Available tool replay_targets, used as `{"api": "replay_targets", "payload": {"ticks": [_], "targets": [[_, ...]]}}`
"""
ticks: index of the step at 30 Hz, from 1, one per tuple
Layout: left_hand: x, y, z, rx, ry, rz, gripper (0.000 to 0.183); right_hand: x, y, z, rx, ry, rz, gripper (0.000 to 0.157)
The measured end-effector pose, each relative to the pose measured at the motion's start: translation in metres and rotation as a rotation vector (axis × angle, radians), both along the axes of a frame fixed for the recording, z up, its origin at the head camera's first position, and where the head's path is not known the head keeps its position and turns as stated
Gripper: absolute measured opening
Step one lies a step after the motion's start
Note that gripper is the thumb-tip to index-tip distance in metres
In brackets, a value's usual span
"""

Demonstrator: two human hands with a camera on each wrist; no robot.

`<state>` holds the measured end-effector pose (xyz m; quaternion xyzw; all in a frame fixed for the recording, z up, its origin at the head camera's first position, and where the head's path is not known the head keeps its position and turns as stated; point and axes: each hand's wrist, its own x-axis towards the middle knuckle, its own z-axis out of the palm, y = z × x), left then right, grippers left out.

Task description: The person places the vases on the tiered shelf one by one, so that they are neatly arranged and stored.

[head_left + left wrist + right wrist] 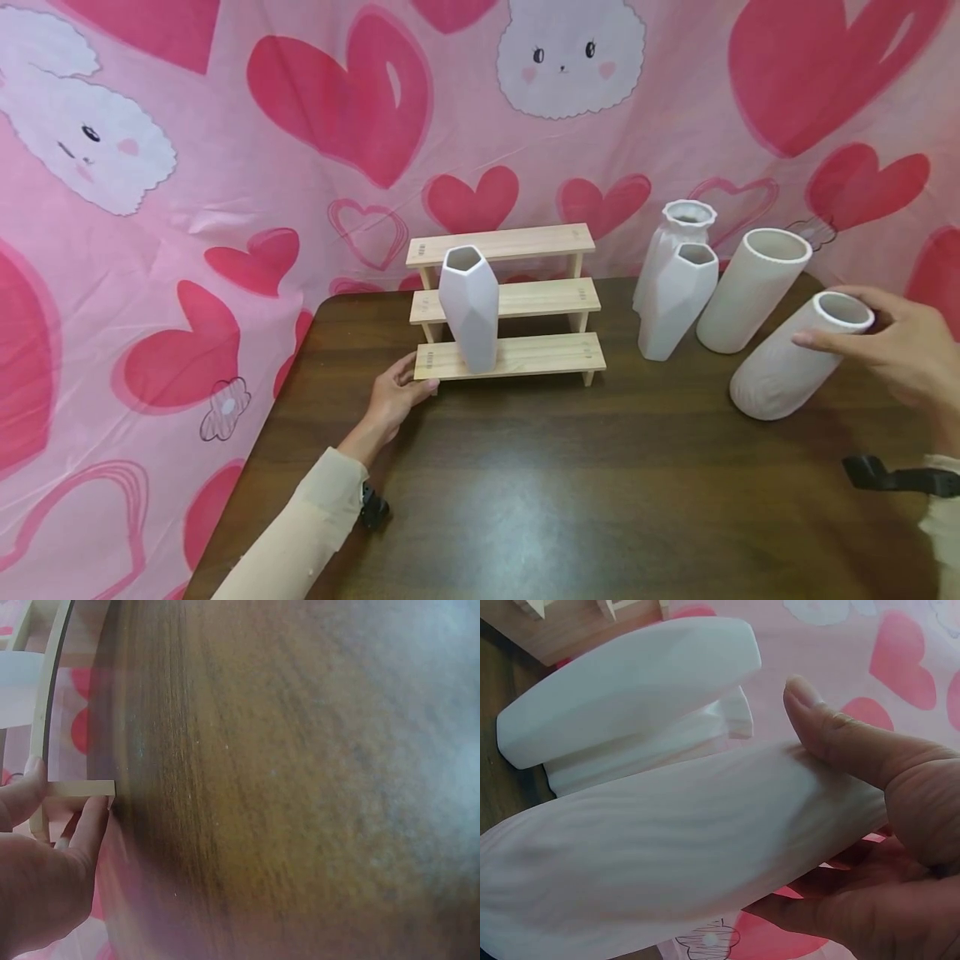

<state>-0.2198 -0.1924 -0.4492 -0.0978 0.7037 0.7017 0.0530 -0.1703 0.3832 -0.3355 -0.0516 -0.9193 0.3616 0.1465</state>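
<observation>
thumb and fingers of the right hand (903, 337) wrap the upper end of a ridged white vase (780, 367), opened about as wide as its neck; it is at the table's right, nearest the person among the vases there. left hand (392, 402) pinches the left end of the wooden stand's (551, 356) lowest step. vase looks ceramic: probably stiff, brittle, moderately heavy, a bit slick, though ridges should help. best hold likely round the body below the rim, which could chip. hidden: most right fingers, behind the vase in the head view; its mouth, behind the hand in the right wrist view, where the base end is cut off. base contact with the table (480, 475): cannot tell.
</observation>
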Motion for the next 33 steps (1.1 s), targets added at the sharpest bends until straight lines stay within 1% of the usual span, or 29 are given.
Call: {"api": "replay_targets", "payload": {"ticks": [1, 4, 6, 8, 10, 13, 15, 20, 26, 33], "targets": [[0.0, 0.0, 0.0, 0.001, 0.0, 0.0, 0.069, 0.001, -0.001, 0.001, -0.004, 0.002, -0.002, 0.056], [-0.001, 0.0, -0.001, 0.008, -0.002, 0.002, 0.07, 0.004, -0.003, 0.004, -0.066, 0.022, 0.007, 0.05], [-0.001, -0.001, -0.001, 0.002, 0.004, -0.003, 0.07, 0.006, -0.006, 0.005, -0.116, 0.042, 0.021, 0.049], [-0.001, -0.001, -0.001, 0.003, 0.002, -0.002, 0.069, 0.008, -0.009, 0.008, -0.142, 0.051, 0.034, 0.051], [-0.001, -0.001, 0.0, -0.002, 0.003, -0.003, 0.069, 0.009, -0.014, 0.011, -0.129, 0.053, 0.04, 0.055], [-0.001, -0.001, 0.0, -0.008, 0.002, -0.006, 0.069, 0.011, -0.021, 0.017, -0.081, 0.04, 0.045, 0.061], [-0.001, -0.001, 0.0, -0.014, 0.003, -0.009, 0.069, 0.012, -0.027, 0.021, -0.071, 0.036, 0.053, 0.061], [0.0, 0.0, 0.001, -0.019, -0.004, -0.01, 0.069, 0.011, -0.043, 0.029, -0.067, 0.046, 0.088, 0.054], [0.0, 0.0, 0.002, -0.004, -0.004, -0.006, 0.069, 0.007, -0.061, 0.035, -0.086, 0.059, 0.136, 0.055], [0.0, -0.001, 0.002, -0.003, -0.005, -0.004, 0.069, 0.0, -0.082, 0.04, -0.038, 0.072, 0.162, 0.056]]}}
